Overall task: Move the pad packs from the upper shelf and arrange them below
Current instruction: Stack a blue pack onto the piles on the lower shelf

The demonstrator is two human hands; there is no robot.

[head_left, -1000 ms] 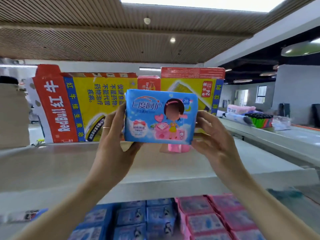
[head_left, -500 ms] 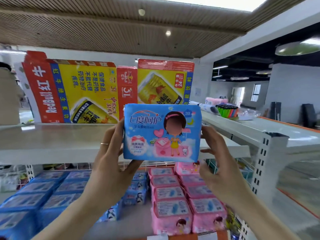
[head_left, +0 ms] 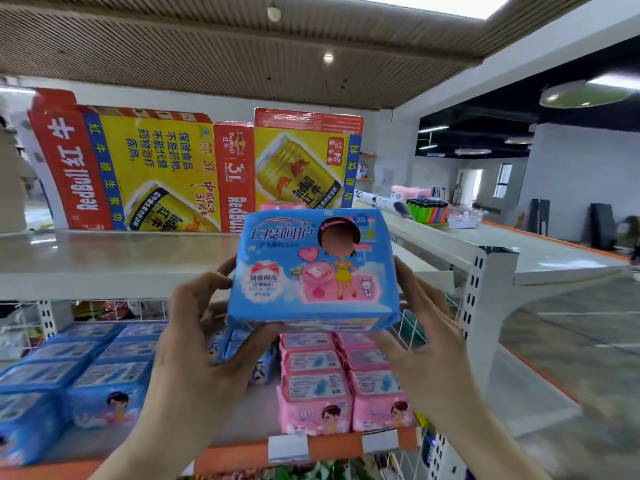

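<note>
I hold a blue pad pack with a cartoon girl on its front, in front of the edge of the upper shelf. My left hand grips its left side and bottom, thumb under the pack. My right hand holds its right side. On the lower shelf lie rows of blue pad packs at the left and pink pad packs at the right. A sliver of a pink pack shows on the upper shelf behind the held one.
Red and yellow Red Bull cartons stand along the back of the upper shelf. A white perforated shelf post rises at the right. Another shelf top to the right carries coloured lighters and small packets.
Both hands have brought the blue pack down from above the upper shelf to its front edge. The view has tilted down, showing more of the lower shelf.
</note>
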